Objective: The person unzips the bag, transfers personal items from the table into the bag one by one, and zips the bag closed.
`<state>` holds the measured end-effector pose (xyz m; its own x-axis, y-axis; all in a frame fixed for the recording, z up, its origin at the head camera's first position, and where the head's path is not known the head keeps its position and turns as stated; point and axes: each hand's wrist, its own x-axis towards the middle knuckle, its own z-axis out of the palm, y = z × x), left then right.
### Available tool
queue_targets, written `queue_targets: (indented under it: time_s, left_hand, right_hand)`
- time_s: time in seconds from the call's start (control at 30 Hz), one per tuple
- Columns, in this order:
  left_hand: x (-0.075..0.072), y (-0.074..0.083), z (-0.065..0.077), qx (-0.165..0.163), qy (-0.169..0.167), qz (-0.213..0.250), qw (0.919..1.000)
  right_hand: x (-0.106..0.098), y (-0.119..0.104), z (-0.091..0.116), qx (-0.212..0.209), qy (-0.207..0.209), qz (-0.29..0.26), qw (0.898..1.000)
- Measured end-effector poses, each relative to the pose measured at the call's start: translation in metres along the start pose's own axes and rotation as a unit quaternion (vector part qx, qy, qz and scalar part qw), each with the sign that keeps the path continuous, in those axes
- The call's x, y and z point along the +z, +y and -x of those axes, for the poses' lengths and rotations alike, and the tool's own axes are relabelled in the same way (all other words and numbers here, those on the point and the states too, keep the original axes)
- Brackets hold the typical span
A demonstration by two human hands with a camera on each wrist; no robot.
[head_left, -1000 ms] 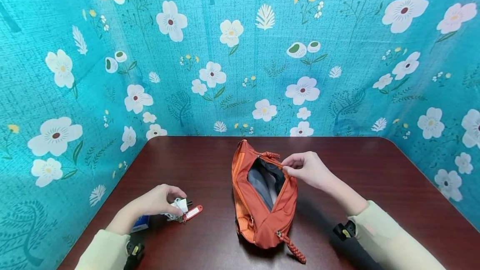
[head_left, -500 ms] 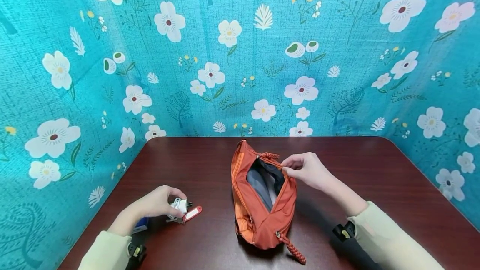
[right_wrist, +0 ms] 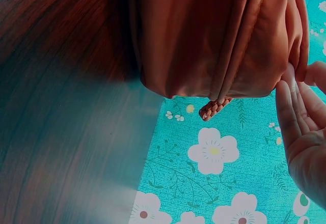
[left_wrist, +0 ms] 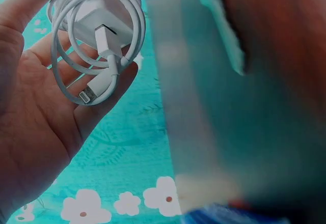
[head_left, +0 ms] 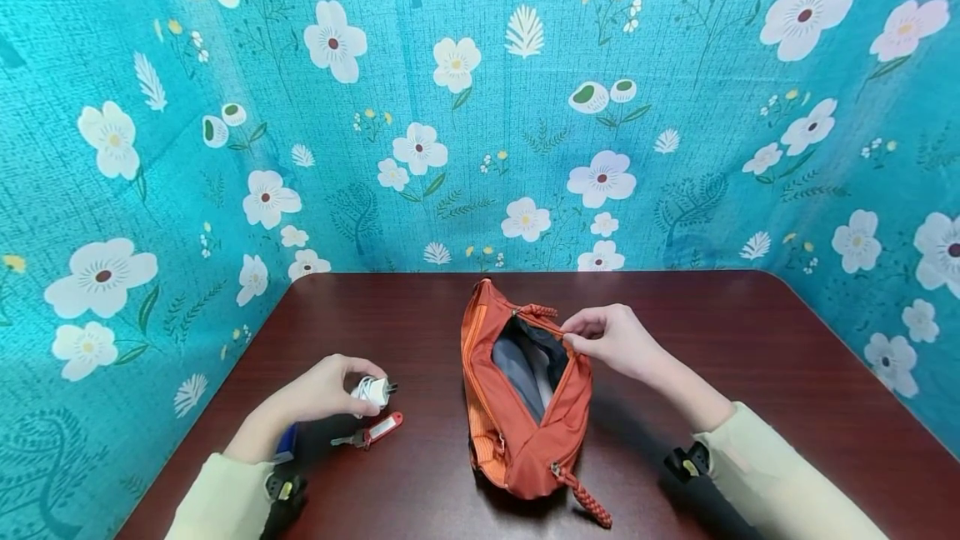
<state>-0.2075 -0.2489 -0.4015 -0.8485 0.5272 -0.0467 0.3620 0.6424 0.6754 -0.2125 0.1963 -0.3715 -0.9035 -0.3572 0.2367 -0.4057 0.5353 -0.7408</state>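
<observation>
Between the thumb and fingers of my left hand point(head_left: 327, 387) is a white charger point(head_left: 377, 391), raised off the table. Its white cable point(left_wrist: 65, 66) is coiled around it, and the plug end shows in the left wrist view. Below that hand lies a key point(head_left: 349, 439) with a red tag point(head_left: 385, 427). An orange-red bag point(head_left: 551, 465) stands mid-table, its zip undone and grey lining showing. My right hand point(head_left: 617, 342) pinches the right edge of the bag's opening; in the right wrist view the fingers point(right_wrist: 289, 114) grip the fabric.
A blue box-like object point(head_left: 286, 443) lies partly hidden behind my left wrist. Braided zip pulls point(head_left: 583, 500) hang from the bag. A dark wood table point(head_left: 405, 332) carries everything, with a teal flowered cloth point(head_left: 480, 107) around its back and sides.
My left hand has lifted the charger up off the table and slightly to the right, uncovering the key. My right hand keeps its hold on the bag's edge.
</observation>
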Motion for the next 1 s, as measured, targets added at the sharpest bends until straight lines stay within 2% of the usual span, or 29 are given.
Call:
queue_targets:
  time_s: [0.27, 0.73, 1.0]
  left_hand:
    - [0.002, 0.021, -0.018, 0.034, 0.008, 0.01, 0.9993]
    - [0.004, 0.073, -0.058, 0.096, -0.011, -0.006, 0.9953]
    - [0.006, 0.092, -0.074, 0.125, -0.027, 0.002, 0.9918]
  right_hand:
    - [0.001, 0.001, 0.0, 0.002, 0.0, -0.002, 1.0]
    - [0.003, 0.002, -0.001, -0.005, 0.0, 0.001, 1.0]
    - [0.002, -0.002, 0.0, 0.003, -0.002, -0.005, 1.0]
